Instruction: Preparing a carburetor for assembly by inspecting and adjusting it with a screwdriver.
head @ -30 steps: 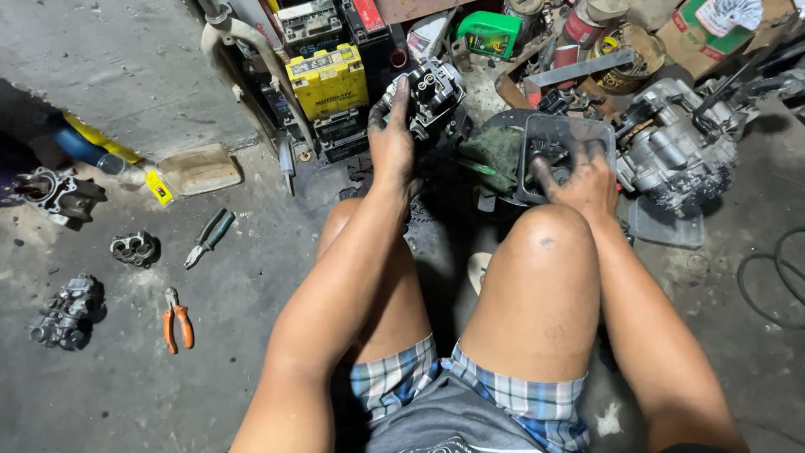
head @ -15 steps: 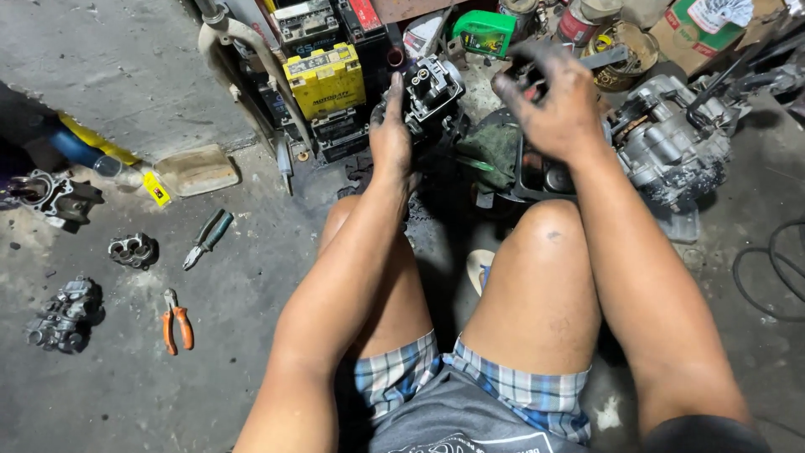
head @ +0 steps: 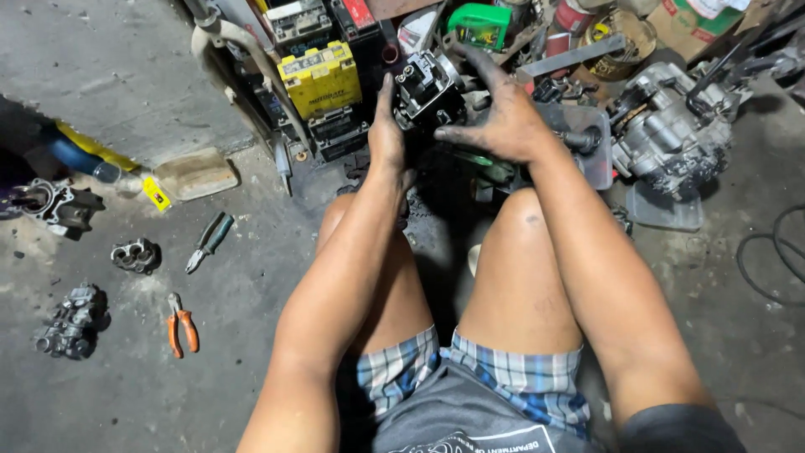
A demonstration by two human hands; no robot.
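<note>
I sit on a concrete floor with both knees up. My left hand (head: 387,132) grips the left side of a greasy black engine part (head: 428,88) held in front of my knees. My right hand (head: 501,117), blackened with grease, rests against the right side of that same part, fingers spread over it. A grey metal engine block (head: 671,134) lies on the floor to the right of my right hand.
A yellow battery (head: 323,77) and dark batteries stand at the back left. Green-handled pliers (head: 210,241), orange-handled pliers (head: 181,323) and several small metal engine parts (head: 71,320) lie on the floor at left. A black cable (head: 767,260) curls at the right.
My right hand has lifted off the dark part by my right knee and swung left onto the engine part held by my left hand. My left hand has stayed on it.
</note>
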